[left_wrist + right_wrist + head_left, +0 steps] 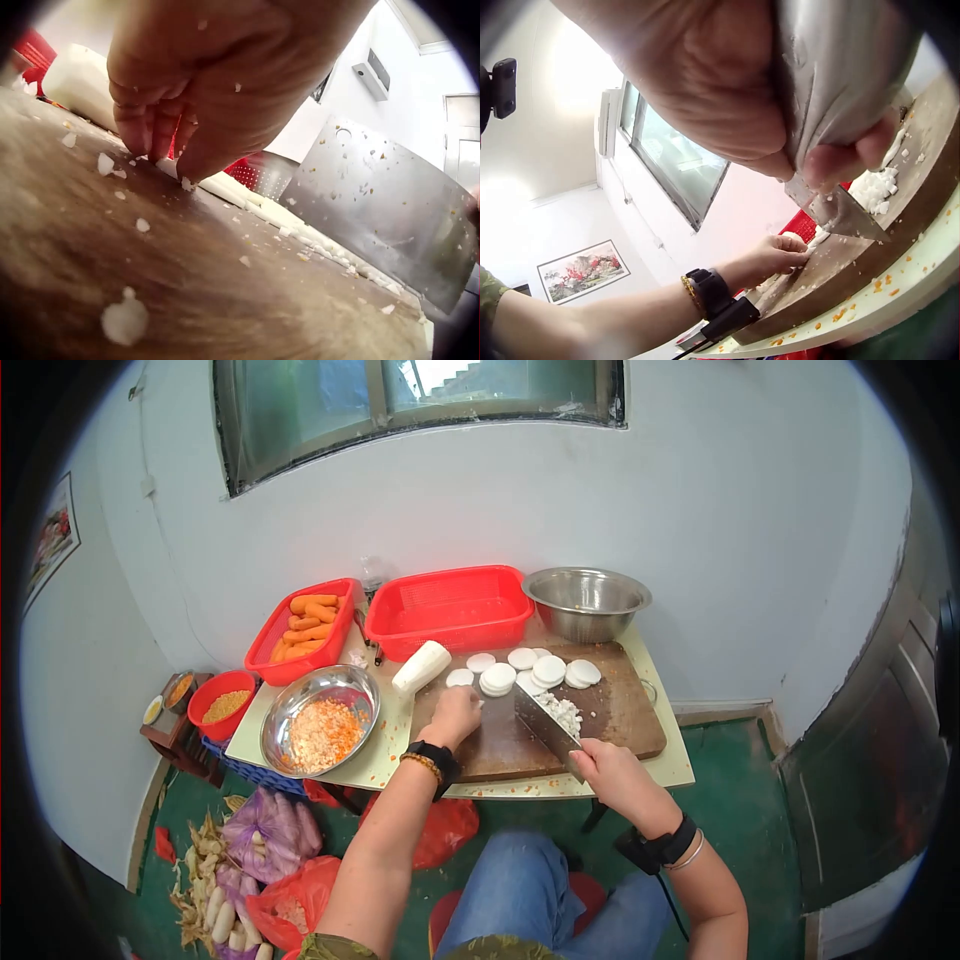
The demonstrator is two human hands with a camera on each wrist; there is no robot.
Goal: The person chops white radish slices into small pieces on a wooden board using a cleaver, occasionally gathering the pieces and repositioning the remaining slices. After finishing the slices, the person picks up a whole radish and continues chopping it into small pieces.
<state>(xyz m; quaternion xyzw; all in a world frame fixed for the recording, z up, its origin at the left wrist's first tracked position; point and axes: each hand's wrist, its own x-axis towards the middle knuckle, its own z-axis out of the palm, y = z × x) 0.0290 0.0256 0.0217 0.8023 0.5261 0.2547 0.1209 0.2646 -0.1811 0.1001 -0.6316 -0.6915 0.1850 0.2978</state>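
My right hand (615, 775) grips the metal handle of a cleaver (545, 725), its broad blade standing on edge over the wooden chopping board (640, 710). Chopped white radish (563, 712) lies in a small heap beside the blade. At the board's left side, my left hand (455, 715) has its fingertips drawn together, down at the surface. A small white radish piece (187, 184) shows at the thumb tip in the left wrist view. Round radish slices (498, 678) lie in overlapping stacks along the back of the board, and a peeled radish length (421, 667) lies at its back left corner.
Left of the board, a steel bowl (372, 732) holds chopped orange and pale bits. Behind stand a red basket (450, 645), a basin of carrots (312, 622) and a deep steel bowl (590, 622). Scraps dot the table's front edge (540, 790).
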